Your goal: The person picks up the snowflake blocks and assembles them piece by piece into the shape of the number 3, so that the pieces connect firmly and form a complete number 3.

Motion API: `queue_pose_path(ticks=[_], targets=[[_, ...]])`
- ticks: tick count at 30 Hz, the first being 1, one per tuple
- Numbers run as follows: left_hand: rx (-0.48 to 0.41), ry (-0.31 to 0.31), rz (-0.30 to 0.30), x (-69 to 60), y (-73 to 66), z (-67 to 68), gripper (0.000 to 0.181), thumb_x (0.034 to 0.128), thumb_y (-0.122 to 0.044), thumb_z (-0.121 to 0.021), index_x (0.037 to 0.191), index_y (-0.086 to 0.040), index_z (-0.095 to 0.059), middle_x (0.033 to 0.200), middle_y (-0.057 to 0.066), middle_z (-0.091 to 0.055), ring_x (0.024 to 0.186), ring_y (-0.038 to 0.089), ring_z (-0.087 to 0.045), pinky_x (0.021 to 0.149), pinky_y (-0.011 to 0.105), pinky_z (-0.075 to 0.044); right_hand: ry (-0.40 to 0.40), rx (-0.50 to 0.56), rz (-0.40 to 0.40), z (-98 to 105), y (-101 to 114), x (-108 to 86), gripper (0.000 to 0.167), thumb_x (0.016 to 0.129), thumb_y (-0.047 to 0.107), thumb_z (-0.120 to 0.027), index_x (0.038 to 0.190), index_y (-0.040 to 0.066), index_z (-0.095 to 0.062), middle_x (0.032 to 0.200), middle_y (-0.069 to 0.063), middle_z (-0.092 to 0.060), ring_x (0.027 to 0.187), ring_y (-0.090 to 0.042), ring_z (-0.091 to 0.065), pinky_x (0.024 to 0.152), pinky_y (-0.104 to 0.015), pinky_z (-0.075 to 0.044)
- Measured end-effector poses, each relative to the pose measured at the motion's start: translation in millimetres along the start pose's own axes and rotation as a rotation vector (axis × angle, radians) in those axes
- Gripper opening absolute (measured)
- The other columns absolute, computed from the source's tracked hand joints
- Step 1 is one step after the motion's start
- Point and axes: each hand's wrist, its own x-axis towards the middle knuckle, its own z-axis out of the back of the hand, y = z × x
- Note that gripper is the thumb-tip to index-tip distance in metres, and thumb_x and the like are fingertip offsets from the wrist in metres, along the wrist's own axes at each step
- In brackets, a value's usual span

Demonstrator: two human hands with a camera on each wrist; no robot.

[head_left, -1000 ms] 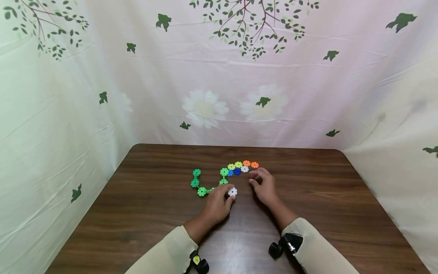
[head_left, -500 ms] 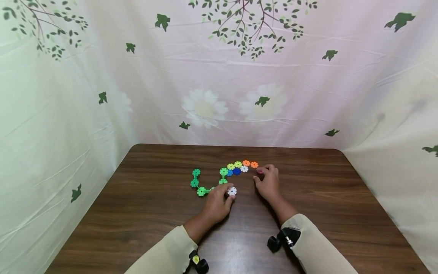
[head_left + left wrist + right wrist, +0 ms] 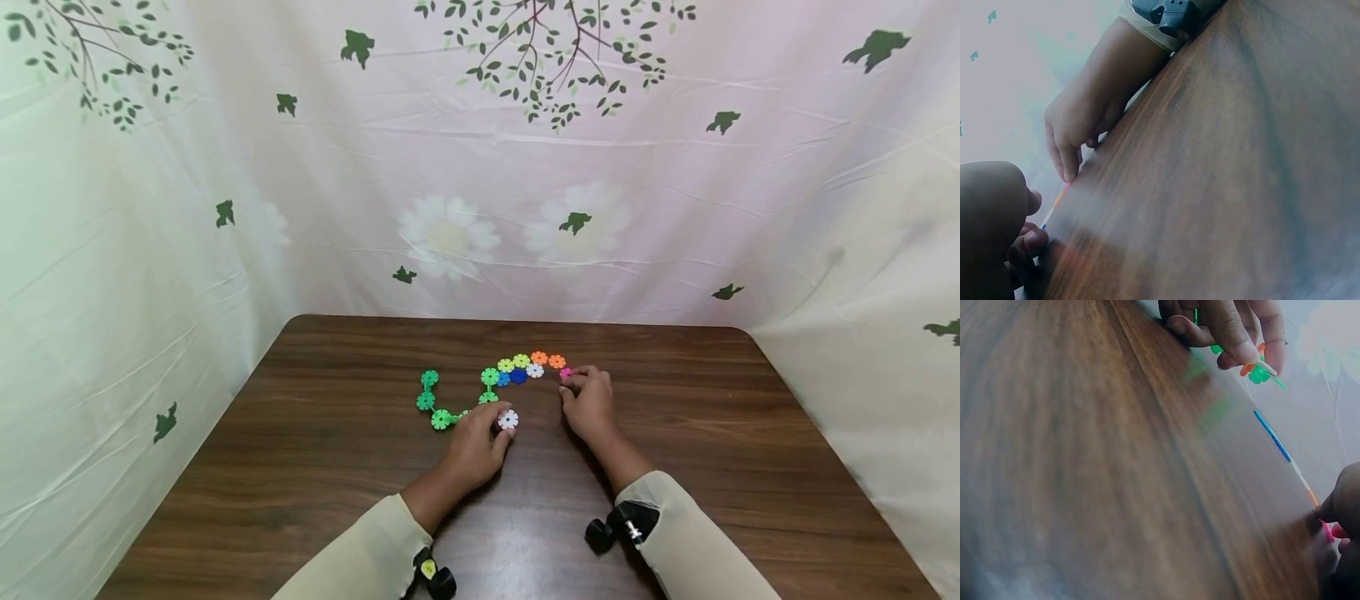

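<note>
Pink disc [image 3: 566, 372] has come further into view since the earlier frame, just beside the last orange disc [image 3: 557, 361]; the right hand [image 3: 591, 404], fingers loosely bent, touches it. Alignment seems under way, probably wanting a slight nudge. Left hand [image 3: 472, 442] pinches a white disc [image 3: 508, 419] over the tabletop [image 3: 315, 450].

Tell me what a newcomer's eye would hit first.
Probably the bright green discs curving near the middle of the dark table, with yellow discs and orange discs arcing off to their right. Next, perhaps, the left hand pinching a white disc nearer the person, and the right hand at a pink disc beside the orange end.
</note>
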Motion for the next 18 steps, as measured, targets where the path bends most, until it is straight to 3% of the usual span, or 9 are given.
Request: queue_pose_path(ticks=[7,12,18], targets=[[0.002,-0.003,0.002,-0.2,-0.2,-0.1,0.035,0.1025,-0.007,-0.074,0.136,0.002,-0.069,0.125,0.017,-0.076,0.112,0.03,-0.074,0.099,0.049,-0.061,0.037,-0.019,-0.041,-0.1,-0.6,0.9,0.031,0.099,0.002,-0.076,0.125,-0.013,-0.075,0.142,-0.029,-0.058,0.132,-0.047,-0.047,0.108,-0.06,-0.046],[0.004,-0.007,-0.008,-0.2,0.3,0.0,0.035,0.1022,-0.007,-0.074,0.136,0.002,-0.069,0.128,0.019,-0.075,0.12,0.035,-0.073,0.102,0.052,-0.06,0.016,-0.023,-0.015,-0.7,-1.6,1.4,0.017,0.098,-0.001,-0.074,0.11,-0.013,-0.08,0.139,-0.03,-0.066,0.131,-0.049,-0.052,0.109,-0.06,-0.047],[0.003,-0.058,-0.082,-0.4,13.8,-8.3,0.033,0.104,-0.011,-0.073,0.135,0.001,-0.069,0.125,0.018,-0.076,0.115,0.033,-0.074,0.095,0.048,-0.062,-0.008,-0.022,0.022,1.3,-0.4,2.2,0.007,0.097,-0.002,-0.077,0.095,-0.009,-0.081,0.126,-0.026,-0.077,0.119,-0.046,-0.061,0.105,-0.057,-0.049]])
